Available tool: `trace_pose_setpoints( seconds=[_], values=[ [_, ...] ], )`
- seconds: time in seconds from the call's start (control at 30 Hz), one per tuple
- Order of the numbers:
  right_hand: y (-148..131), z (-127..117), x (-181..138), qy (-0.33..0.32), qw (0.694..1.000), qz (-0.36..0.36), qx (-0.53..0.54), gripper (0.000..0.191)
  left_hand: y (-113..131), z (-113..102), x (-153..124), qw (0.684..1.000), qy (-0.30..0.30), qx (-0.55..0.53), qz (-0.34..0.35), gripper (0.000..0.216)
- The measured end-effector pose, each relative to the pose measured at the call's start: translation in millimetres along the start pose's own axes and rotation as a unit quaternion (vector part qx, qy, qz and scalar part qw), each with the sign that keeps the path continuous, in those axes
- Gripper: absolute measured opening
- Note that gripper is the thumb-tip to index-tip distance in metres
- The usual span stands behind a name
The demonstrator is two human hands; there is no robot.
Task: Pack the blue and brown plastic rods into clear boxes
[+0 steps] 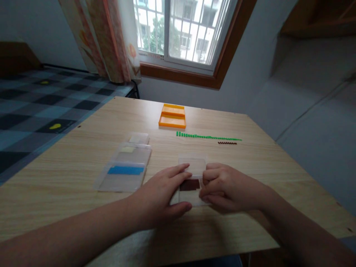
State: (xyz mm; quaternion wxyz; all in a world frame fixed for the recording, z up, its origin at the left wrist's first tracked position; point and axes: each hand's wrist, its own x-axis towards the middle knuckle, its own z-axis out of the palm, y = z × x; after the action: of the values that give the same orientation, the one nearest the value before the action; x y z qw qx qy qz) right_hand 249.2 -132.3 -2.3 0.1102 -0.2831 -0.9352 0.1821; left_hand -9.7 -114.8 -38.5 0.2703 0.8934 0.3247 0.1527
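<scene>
A small clear plastic box (191, 199) lies on the table in front of me with its lid (191, 163) folded back. Inside it sits a dark brown block of pieces (189, 184), its lower right corner stepped. My left hand (168, 191) rests over the box's left edge, thumb and fingers apart. At the right edge, my right hand (226, 188) is closed, fingertips curled together against the box; whatever they pinch is hidden. Farther off, a short row of tiny brown pieces (227, 143) lies below a long row of green pieces (200, 137), which shrink in height toward the right.
On the left lies a larger clear case (122, 184), open, holding a blue block of pieces (125, 170). An orange two-part tray (172, 126) stands near the table's (83, 159) far edge. A bed with a checked cover (55, 100) adjoins at left; a window (191, 33) is behind.
</scene>
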Motion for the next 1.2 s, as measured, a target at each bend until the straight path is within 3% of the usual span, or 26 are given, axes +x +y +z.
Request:
trace_pose_setpoints(
  seconds=[0.53, 0.73, 1.2],
  values=[
    [2, 8, -1, 0.011, 0.999, 0.022, -0.029, 0.018, 1, 0, 2, 1.000, -0.014, 0.021, -0.001, 0.071],
    [1, 3, -2, 0.043, 0.999, 0.012, -0.030, 0.020, 2, -1, 2, 1.000, -0.014, 0.022, -0.005, 0.071],
    [1, 1, -2, 0.011, 0.998, 0.016, -0.055, 0.019, 2, -1, 2, 1.000, -0.015, 0.017, -0.005, 0.071]
  ],
)
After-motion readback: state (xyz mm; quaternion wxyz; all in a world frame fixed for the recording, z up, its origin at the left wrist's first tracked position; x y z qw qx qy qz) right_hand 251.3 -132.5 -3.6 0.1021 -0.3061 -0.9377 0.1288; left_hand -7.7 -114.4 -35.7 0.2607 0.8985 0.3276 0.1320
